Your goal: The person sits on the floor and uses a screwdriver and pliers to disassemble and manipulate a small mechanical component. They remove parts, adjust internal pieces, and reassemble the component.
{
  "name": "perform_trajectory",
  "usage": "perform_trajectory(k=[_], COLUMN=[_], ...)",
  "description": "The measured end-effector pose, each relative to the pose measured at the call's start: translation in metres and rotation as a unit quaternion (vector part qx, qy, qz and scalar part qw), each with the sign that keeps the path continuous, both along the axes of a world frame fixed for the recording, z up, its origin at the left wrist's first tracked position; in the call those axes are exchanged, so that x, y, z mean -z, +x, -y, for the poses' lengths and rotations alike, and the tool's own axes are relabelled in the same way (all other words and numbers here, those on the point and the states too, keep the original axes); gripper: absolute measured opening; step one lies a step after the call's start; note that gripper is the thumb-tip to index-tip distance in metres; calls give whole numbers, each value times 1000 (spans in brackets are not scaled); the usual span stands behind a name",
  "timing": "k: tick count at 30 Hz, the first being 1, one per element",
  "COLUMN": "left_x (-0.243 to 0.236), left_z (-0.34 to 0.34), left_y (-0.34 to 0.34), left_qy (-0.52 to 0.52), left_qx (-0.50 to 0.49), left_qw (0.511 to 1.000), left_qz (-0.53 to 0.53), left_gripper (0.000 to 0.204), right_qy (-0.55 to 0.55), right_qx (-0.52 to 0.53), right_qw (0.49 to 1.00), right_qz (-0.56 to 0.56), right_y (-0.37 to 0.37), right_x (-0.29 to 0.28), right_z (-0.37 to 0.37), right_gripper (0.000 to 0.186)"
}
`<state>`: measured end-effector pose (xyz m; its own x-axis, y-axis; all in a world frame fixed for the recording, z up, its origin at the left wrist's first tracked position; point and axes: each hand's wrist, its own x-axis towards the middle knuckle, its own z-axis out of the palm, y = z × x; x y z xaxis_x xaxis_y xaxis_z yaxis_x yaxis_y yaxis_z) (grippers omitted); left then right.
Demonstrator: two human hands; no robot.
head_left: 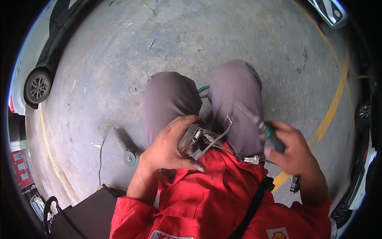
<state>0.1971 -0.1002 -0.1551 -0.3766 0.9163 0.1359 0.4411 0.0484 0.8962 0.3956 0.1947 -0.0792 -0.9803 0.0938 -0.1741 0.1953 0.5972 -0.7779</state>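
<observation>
My left hand is wrapped round a metal latch-like mechanism, held over my lap. A small coil spring, a bent metal lever and thin cables show on it; its underside is hidden by the palm. One cable runs right to a pale connector near my right thigh. My right hand grips a screwdriver by its dark green and black handle. Its shaft, smeared by motion, points up and left over my right knee, apart from the mechanism.
An angle grinder with a yellow cord lies on the floor to the left. A dark bag stands at lower left. Something green shows between my knees. A thin stick-like piece lies farther ahead. Parked cars line both sides.
</observation>
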Motion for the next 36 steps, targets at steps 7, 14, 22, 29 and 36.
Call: perform_trajectory(k=[7,14,22,29,36], left_x=[4,2,10,18,8], left_z=[-5,-20,-24,-29,-30], left_y=[-6,-15,-11,-15,-10], left_qy=[17,10,87,111,79], left_qx=[45,69,18,40,6], left_qw=[999,991,990,984,989], left_qz=[2,113,112,133,121], left_gripper=[116,110,130,127,122], right_qy=[88,48,-118,-12,-187], right_qx=[215,295,417,86,208], right_qw=[951,915,897,995,945], right_qz=[206,270,-85,-52,-171], right_y=[-72,-72,-88,-62,-66], right_x=[75,268,110,31,24], right_z=[-78,-146,-60,58,73], right_gripper=[26,43,34,27,12])
